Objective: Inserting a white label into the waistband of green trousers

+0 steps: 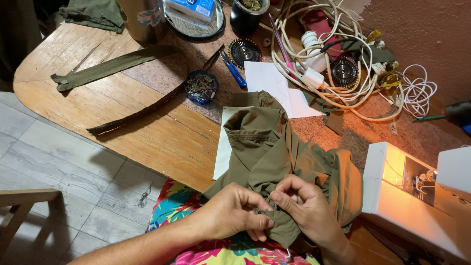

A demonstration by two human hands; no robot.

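Observation:
An olive green garment [274, 147] lies over the table edge and onto my lap. My left hand [233, 211] pinches a fold of its lower edge, where a small dark metal piece shows between the fingertips. My right hand [306, 206] grips the same fold from the right, thumb and fingers closed on the fabric. Both hands meet just above my bright flowered clothing [181, 203].
A white sewing machine [417, 196] with its lamp lit stands at the right. On the wooden table [98, 98] lie an olive fabric strip [110, 66], a blue box of pins [201, 87], blue-handled scissors [234, 71], white paper [269, 81] and tangled cables [338, 54].

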